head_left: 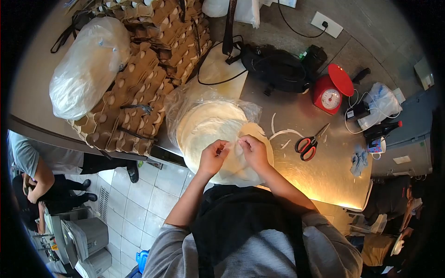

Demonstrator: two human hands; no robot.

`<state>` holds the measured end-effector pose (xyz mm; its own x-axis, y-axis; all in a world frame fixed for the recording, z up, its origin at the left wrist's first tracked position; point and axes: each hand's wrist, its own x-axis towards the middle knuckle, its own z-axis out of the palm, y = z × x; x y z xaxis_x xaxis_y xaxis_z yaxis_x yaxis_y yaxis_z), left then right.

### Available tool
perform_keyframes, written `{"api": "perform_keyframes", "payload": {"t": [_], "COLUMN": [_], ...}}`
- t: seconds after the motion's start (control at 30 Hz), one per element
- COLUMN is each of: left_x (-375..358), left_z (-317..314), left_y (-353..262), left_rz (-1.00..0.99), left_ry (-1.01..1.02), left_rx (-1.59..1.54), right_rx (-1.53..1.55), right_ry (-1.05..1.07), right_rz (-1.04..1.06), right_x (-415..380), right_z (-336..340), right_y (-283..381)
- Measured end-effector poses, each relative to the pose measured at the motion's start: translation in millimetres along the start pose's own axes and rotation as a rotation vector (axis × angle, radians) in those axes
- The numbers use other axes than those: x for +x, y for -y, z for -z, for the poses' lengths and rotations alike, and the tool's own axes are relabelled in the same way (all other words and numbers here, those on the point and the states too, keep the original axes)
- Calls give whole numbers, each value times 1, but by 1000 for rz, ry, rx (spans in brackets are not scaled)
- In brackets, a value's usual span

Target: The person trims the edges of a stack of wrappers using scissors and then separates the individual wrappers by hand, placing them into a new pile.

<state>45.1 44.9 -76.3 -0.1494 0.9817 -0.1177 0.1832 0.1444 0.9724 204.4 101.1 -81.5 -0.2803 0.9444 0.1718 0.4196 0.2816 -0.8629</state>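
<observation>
A stack of thin, pale round dough sheets (191, 126) lies in front of me, partly over a clear plastic bag (252, 111). Above the stack's near right part, my left hand (214, 156) pinches the edge of a thin dough sheet (236, 164). My right hand (253, 150) is closed on the same sheet, close beside the left, with fingertips together. Part of the sheet is hidden behind both hands. Thin white strips (278, 133) lie on the metal table to the right.
Scissors with red and black handles (306, 148) lie right of the stack. Beyond them stand a red scale (330, 95), a mug (377, 146) and a blue cloth (359, 162). Egg trays (134, 92) and a filled plastic bag (88, 69) are at left. Other people stand at lower left.
</observation>
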Motion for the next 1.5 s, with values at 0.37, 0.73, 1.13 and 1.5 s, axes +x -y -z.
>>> {"api": "perform_keyframes", "payload": {"t": [0.37, 0.73, 1.13, 1.5], "left_x": [11, -4, -4, -4], "left_z": [-1, -9, -6, -3], "left_y": [15, -14, -31, -29], "left_rz": [13, 38, -92, -72], "left_ry": [-235, 17, -324, -85], "left_rx": [96, -77, 297, -75], "right_rx": [4, 313, 122, 649], "right_ry": [-25, 79, -104, 7], "right_rz": [-114, -133, -46, -340], "right_x": [-1, 5, -1, 3], "right_z": [15, 10, 15, 30], "right_y": [-20, -7, -3, -9]}}
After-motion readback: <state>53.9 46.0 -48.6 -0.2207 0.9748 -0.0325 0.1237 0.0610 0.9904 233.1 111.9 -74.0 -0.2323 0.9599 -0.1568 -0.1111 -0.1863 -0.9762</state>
